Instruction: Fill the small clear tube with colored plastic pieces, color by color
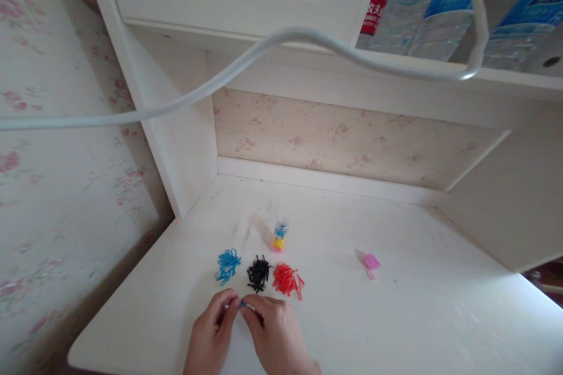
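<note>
The right hand (pixel 275 325) pinched a small blue piece (pixel 243 303) between thumb and forefinger, just beside the tips of the left hand (pixel 213 328). The left thumb and forefinger were bent toward each other and met near the piece; whether they also gripped an end of it could not be told. Both hands were above the near part of a white desk (pixel 352 328).

Beyond the fingertips stood a small clear jar (pixel 280 233). Through its wall blue showed in the upper part, yellow lower down and a pinkish colour at the foot; it was too small to tell what each colour was, or whether the top was covered.

Three loose piles lay between the fingers and the jar: blue strips (pixel 227 265) ahead of the left fingers, black strips (pixel 258 273) just ahead of the right fingertips, and red strips (pixel 288 280) beyond the right knuckles. Well to the right of the fingers lay a small pink object (pixel 372 262).

High above and to the right of the fingers, an uncovered cabinet compartment (pixel 510 79) held clear bottles with blue labels (pixel 446 14) and a bottle with a red label (pixel 375 13). A white cable (pixel 303 35) crossed the view in front of it.
</note>
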Demonstrator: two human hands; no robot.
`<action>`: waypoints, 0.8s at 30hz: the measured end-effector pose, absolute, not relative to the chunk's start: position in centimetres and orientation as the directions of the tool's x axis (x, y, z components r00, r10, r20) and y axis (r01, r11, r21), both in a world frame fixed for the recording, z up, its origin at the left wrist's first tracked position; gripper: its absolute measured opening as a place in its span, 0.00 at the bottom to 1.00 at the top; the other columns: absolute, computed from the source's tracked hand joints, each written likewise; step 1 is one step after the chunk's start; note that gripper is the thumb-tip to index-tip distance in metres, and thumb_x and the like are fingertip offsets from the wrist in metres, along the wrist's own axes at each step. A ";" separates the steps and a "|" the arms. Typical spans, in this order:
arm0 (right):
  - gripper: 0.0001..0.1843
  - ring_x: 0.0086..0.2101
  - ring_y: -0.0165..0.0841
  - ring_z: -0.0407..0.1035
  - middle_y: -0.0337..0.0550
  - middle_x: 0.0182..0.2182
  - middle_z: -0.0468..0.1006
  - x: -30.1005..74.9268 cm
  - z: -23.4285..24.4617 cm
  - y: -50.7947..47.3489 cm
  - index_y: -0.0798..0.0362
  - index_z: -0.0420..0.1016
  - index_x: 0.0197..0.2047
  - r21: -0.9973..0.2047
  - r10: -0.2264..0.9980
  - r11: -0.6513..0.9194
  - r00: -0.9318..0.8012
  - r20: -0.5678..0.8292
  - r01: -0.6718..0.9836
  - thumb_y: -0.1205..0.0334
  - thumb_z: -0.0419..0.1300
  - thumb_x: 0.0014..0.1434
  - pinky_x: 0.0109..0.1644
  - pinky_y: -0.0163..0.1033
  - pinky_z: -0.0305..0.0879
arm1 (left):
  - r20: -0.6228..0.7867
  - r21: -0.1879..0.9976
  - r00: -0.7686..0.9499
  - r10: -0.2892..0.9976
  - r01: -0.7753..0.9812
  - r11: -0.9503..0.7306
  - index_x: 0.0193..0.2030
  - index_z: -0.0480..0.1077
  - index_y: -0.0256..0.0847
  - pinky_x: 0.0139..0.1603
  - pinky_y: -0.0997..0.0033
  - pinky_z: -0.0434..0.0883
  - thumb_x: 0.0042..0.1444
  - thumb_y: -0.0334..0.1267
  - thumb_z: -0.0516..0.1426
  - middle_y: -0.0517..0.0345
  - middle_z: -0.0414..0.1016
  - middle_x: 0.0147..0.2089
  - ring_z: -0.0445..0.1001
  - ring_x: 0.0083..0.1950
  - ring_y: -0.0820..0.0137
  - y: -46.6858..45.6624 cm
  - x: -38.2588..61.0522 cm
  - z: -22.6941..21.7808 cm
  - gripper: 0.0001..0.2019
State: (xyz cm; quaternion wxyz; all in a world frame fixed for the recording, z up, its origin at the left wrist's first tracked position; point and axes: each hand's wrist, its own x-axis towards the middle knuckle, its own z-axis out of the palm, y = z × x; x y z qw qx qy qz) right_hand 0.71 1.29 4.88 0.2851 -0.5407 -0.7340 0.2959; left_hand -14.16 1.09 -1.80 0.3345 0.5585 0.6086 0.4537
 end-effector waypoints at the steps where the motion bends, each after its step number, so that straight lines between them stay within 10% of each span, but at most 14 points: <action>1: 0.14 0.24 0.27 0.66 0.36 0.24 0.75 0.8 5.0 1.2 0.48 0.75 0.31 -0.729 0.959 0.262 -0.255 0.124 0.632 0.58 0.51 0.63 0.28 0.28 0.53 | 0.104 0.925 -0.151 0.983 0.378 -0.040 0.39 0.72 0.42 0.41 0.72 0.75 0.55 0.52 0.54 0.55 0.79 0.40 0.77 0.39 0.67 1.1 -14.1 -1.6 0.16; 12: 0.20 0.26 0.29 0.66 0.39 0.24 0.76 3.5 6.3 3.0 0.51 0.77 0.32 -0.813 0.982 0.187 -0.089 0.166 0.552 0.51 0.48 0.64 0.29 0.30 0.57 | 0.156 0.845 -0.222 0.963 0.535 -0.014 0.41 0.69 0.42 0.28 0.72 0.72 0.58 0.52 0.50 0.59 0.74 0.30 0.71 0.25 0.71 1.2 -14.3 -1.7 0.17; 18: 0.24 0.22 0.27 0.64 0.39 0.24 0.76 7.3 9.0 8.1 0.54 0.78 0.44 -0.826 0.952 0.118 0.175 0.252 0.552 0.47 0.49 0.61 0.28 0.31 0.57 | 0.423 0.574 -0.245 0.872 0.818 -0.049 0.46 0.69 0.37 0.49 0.55 0.70 0.58 0.47 0.50 0.44 0.72 0.45 0.72 0.46 0.58 2.2 -14.5 -2.0 0.17; 24: 0.21 0.26 0.30 0.70 0.41 0.28 0.80 7.6 10.0 11.6 0.49 0.79 0.45 -0.727 0.939 0.146 0.137 0.315 0.671 0.49 0.49 0.62 0.32 0.33 0.60 | 0.409 0.441 -0.192 0.892 0.898 -0.009 0.46 0.70 0.36 0.46 0.59 0.71 0.59 0.40 0.48 0.45 0.73 0.45 0.73 0.44 0.60 2.8 -14.4 -2.9 0.15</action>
